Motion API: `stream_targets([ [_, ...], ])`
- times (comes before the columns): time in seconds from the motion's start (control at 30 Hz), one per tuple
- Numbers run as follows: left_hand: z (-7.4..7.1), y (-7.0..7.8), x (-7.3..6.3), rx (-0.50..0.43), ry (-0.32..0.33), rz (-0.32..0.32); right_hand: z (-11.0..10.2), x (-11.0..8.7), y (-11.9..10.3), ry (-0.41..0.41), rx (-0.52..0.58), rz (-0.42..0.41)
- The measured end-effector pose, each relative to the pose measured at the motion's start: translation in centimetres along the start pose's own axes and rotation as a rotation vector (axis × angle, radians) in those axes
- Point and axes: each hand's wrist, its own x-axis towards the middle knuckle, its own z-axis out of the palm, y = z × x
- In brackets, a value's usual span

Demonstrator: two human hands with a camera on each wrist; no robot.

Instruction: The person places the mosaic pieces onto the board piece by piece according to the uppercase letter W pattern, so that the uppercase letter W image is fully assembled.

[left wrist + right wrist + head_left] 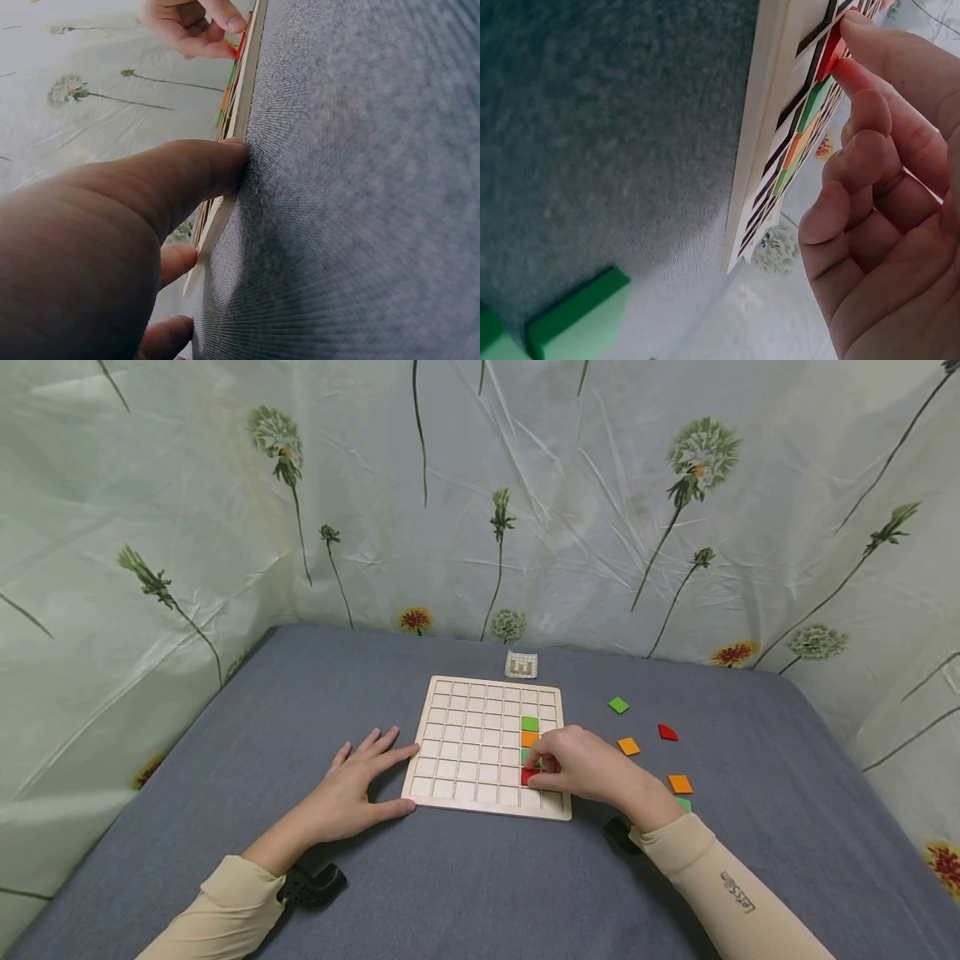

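Observation:
A wooden grid board (465,752) lies on the cloth-covered table. My right hand (581,768) is over its right side, thumb and index finger pinching a red tile (831,51) at a cell near the front edge. Behind that tile, a darker green tile (814,105), an orange tile (528,739) and a light green tile (530,724) sit in the same column. The other fingers of the right hand curl inward. With fingers spread, my left hand (341,793) rests at the board's left side, its thumb and index fingertip touching the edge.
Right of the board lie a green tile (618,705), a red rounded tile (667,732), two orange tiles, one nearer the board (628,746), and a green piece (682,805) partly behind the right wrist. A small printed card (521,665) is behind the board. A floral curtain (450,527) hangs behind.

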Motion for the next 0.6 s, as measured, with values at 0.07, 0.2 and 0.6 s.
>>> stream_targets([
  [0.07, 0.0, -0.1, -0.1, 0.001, -0.002, -0.009, -0.2, -0.1, 0.1, 0.001, 0.001, -0.001],
  [0.2, -0.1, -0.1, -0.1, 0.004, -0.006, -0.013, -1.2, -0.9, 0.8, 0.021, 0.008, 0.040],
  [0.6, 0.1, 0.0, 0.1, 0.007, -0.004, 0.005, -4.1, -6.4, 4.3, 0.112, 0.102, 0.194],
])
